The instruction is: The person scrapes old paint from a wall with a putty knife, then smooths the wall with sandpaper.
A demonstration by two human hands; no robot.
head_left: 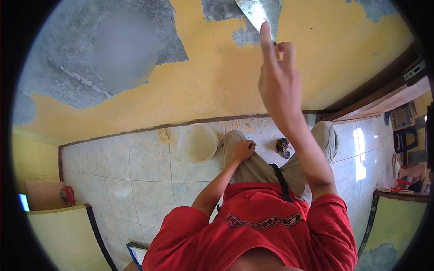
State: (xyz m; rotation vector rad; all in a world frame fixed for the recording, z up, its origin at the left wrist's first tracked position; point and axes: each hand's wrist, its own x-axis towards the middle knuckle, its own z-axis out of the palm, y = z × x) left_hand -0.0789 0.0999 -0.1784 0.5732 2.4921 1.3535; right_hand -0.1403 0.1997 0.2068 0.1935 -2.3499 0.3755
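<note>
My right hand (pixel 281 79) is raised to the yellow wall (pixel 217 86), its fingers closed round the handle of a scraper. One finger lies stretched along the tool. The metal scraper blade (pixel 256 12) is wide and shiny, and meets a strip of bare grey plaster (pixel 248 35) where paint has come off. Most of the handle is hidden by the hand. Down on my bent left knee rests my left hand (pixel 244 150), fingers curled in, with nothing visible in them. Beside that knee a round whitish plastic tub (pixel 198 143) stands on the floor.
Paint scrapings (pixel 165 134) lie along the wall's foot on the tiled floor (pixel 149 194). A small dark object (pixel 283 147) sits between my legs. A wooden door frame (pixel 375 101) is at the right, beyond it a cardboard box (pixel 401 116). A pale green panel (pixel 63 235) stands lower left.
</note>
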